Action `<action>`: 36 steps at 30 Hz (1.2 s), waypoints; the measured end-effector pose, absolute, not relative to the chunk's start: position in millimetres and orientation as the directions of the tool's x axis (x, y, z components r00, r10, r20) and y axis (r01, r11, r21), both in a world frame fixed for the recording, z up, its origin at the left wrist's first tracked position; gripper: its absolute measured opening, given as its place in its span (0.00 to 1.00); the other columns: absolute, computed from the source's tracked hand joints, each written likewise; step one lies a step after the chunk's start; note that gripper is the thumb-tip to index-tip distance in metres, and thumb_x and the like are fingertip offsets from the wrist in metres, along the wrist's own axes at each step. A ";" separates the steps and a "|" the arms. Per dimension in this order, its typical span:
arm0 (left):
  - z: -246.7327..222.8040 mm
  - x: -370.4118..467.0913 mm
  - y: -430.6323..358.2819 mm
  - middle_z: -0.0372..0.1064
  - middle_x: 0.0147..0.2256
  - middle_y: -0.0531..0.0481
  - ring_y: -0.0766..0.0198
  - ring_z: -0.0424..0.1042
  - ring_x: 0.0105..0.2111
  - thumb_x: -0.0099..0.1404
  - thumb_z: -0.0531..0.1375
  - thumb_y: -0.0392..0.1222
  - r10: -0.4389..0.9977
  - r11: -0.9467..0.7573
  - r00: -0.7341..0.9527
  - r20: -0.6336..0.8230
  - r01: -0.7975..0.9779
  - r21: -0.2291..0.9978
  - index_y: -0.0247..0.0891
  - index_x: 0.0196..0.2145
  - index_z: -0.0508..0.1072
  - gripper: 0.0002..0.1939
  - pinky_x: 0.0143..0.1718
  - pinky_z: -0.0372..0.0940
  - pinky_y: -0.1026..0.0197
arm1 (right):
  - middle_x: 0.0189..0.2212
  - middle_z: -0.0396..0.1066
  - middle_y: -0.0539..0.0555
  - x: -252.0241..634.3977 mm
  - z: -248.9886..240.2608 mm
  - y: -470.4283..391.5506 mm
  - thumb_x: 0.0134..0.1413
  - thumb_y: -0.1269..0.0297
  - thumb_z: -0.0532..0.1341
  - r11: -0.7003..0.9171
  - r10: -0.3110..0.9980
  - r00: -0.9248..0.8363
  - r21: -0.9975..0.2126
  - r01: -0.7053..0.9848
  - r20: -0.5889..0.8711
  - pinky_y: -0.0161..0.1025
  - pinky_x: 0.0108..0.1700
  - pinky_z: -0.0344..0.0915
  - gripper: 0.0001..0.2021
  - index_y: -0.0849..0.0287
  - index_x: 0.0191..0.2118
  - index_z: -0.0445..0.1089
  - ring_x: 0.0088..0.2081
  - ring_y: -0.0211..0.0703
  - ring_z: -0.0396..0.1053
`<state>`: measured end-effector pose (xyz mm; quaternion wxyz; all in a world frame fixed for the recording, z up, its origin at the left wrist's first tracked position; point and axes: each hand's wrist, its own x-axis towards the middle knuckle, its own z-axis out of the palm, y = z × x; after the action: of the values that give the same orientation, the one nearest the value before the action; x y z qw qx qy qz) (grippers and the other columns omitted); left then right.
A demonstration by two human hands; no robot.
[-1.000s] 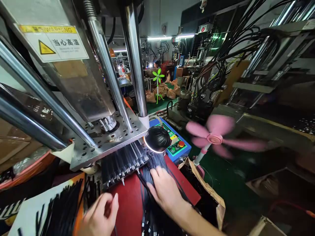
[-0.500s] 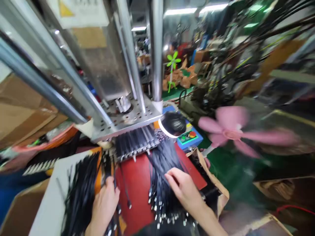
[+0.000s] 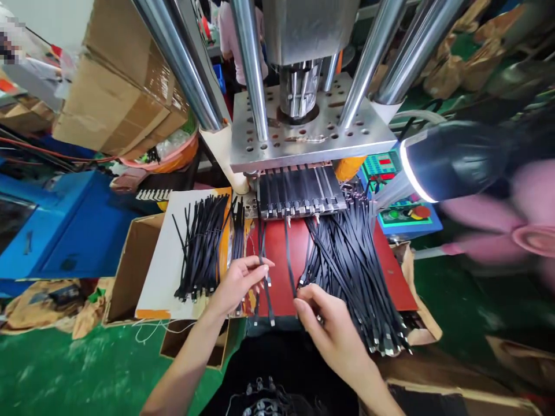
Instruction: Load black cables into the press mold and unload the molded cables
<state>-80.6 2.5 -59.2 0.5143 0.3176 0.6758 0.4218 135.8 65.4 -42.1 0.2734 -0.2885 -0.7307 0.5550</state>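
My left hand (image 3: 240,283) is closed, finger and thumb pinched on a flat black cable (image 3: 262,242) with a small metal plug. Another such cable dangles beside it over the red work surface (image 3: 280,234). My right hand (image 3: 327,315) pinches a second black cable (image 3: 289,254), which runs up to the metal fixture (image 3: 299,190). In that fixture a row of cables lies side by side, plugs along its front edge. A large heap of black cables (image 3: 358,260) spreads just right of my right hand. Left of my left hand lies a bundle of cables (image 3: 202,245) on a white board (image 3: 160,260).
Above the fixture sits a press plate (image 3: 269,155) between steel columns (image 3: 251,69). A lit lamp (image 3: 455,162), a pink fan (image 3: 481,214) and a control box with buttons (image 3: 410,216) stand at right. Cartons (image 3: 125,271) and a blue cabinet (image 3: 87,231) are left.
The view has swung so that the press stands at centre. My left hand has left the narrow strip of cables for one below the fixture; my right hand has moved off the heap to a cable.
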 end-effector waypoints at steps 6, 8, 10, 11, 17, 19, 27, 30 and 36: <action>-38.0 -44.1 -9.9 0.64 0.24 0.55 0.69 0.63 0.22 0.67 0.66 0.57 0.915 0.374 -0.153 -0.372 -0.020 0.927 0.37 0.24 0.71 0.23 0.24 0.59 0.66 | 0.24 0.67 0.47 130.8 -65.2 61.3 0.70 0.56 0.60 -0.020 0.598 -0.795 -0.993 0.115 -0.105 0.34 0.31 0.61 0.15 0.57 0.31 0.69 0.26 0.36 0.63; -33.8 -38.2 -14.4 0.66 0.23 0.54 0.67 0.64 0.24 0.69 0.65 0.51 0.940 0.332 -0.123 -0.318 0.122 0.935 0.37 0.22 0.71 0.21 0.27 0.60 0.65 | 0.26 0.68 0.48 133.7 -65.4 65.0 0.68 0.49 0.63 -0.181 0.601 -0.774 -0.977 0.110 -0.199 0.34 0.28 0.60 0.17 0.58 0.34 0.73 0.25 0.36 0.62; -34.2 -33.5 -20.3 0.72 0.26 0.51 0.64 0.69 0.27 0.71 0.64 0.46 0.956 0.294 -0.078 -0.284 0.245 0.924 0.37 0.24 0.76 0.18 0.32 0.62 0.62 | 0.26 0.65 0.47 132.0 -63.8 69.1 0.66 0.44 0.63 -0.249 0.664 -0.715 -0.967 0.061 -0.216 0.34 0.24 0.57 0.21 0.58 0.33 0.74 0.23 0.35 0.58; -36.1 -31.4 -23.7 0.75 0.28 0.50 0.63 0.71 0.29 0.72 0.63 0.44 0.958 0.286 -0.054 -0.282 0.287 0.914 0.37 0.26 0.79 0.16 0.35 0.64 0.61 | 0.25 0.63 0.47 129.6 -62.8 71.2 0.66 0.43 0.63 -0.239 0.701 -0.685 -0.970 0.039 -0.200 0.34 0.24 0.55 0.22 0.58 0.31 0.73 0.23 0.34 0.57; -55.1 -24.6 -36.9 0.79 0.36 0.48 0.59 0.77 0.37 0.73 0.63 0.39 0.924 0.303 0.083 -0.373 0.437 0.847 0.40 0.34 0.84 0.11 0.44 0.68 0.59 | 0.23 0.58 0.46 122.2 -58.0 82.4 0.68 0.48 0.64 -0.080 0.824 -0.560 -0.996 0.037 -0.087 0.35 0.28 0.55 0.23 0.57 0.24 0.65 0.25 0.35 0.56; -52.5 -27.6 -28.9 0.79 0.38 0.48 0.59 0.76 0.37 0.72 0.64 0.40 0.928 0.281 0.103 -0.359 0.439 0.853 0.39 0.36 0.84 0.08 0.43 0.69 0.60 | 0.24 0.59 0.46 124.7 -57.6 83.1 0.69 0.50 0.63 -0.005 0.836 -0.548 -0.998 0.060 -0.037 0.36 0.29 0.56 0.23 0.56 0.25 0.64 0.26 0.36 0.57; -5.4 -55.4 44.2 0.77 0.35 0.47 0.61 0.75 0.35 0.73 0.65 0.46 1.000 -0.022 -0.006 0.024 0.198 0.980 0.37 0.37 0.84 0.12 0.39 0.69 0.60 | 0.26 0.67 0.50 126.0 -65.3 66.6 0.71 0.56 0.61 0.178 0.792 -0.600 -0.983 0.053 0.111 0.37 0.33 0.63 0.18 0.55 0.27 0.70 0.30 0.41 0.64; -2.5 -57.3 50.4 0.77 0.34 0.47 0.60 0.78 0.37 0.71 0.68 0.49 0.996 0.071 0.049 -0.071 0.009 0.997 0.36 0.34 0.84 0.13 0.39 0.70 0.61 | 0.31 0.73 0.53 126.7 -67.3 63.6 0.71 0.61 0.61 0.206 0.803 -0.576 -0.978 0.026 0.154 0.38 0.38 0.68 0.12 0.54 0.33 0.75 0.34 0.43 0.70; -2.5 -52.1 45.8 0.75 0.30 0.49 0.66 0.72 0.27 0.70 0.66 0.47 0.994 0.103 -0.049 -0.101 0.032 0.994 0.35 0.34 0.84 0.13 0.29 0.66 0.64 | 0.28 0.70 0.51 123.7 -64.0 66.0 0.70 0.66 0.61 0.236 0.803 -0.567 -0.972 0.014 0.187 0.36 0.31 0.63 0.13 0.54 0.31 0.73 0.29 0.40 0.65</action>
<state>-52.1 45.8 -2.5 0.5042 0.4703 0.5450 0.4769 123.7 66.0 -64.0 0.3621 -0.2926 -0.6979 0.5442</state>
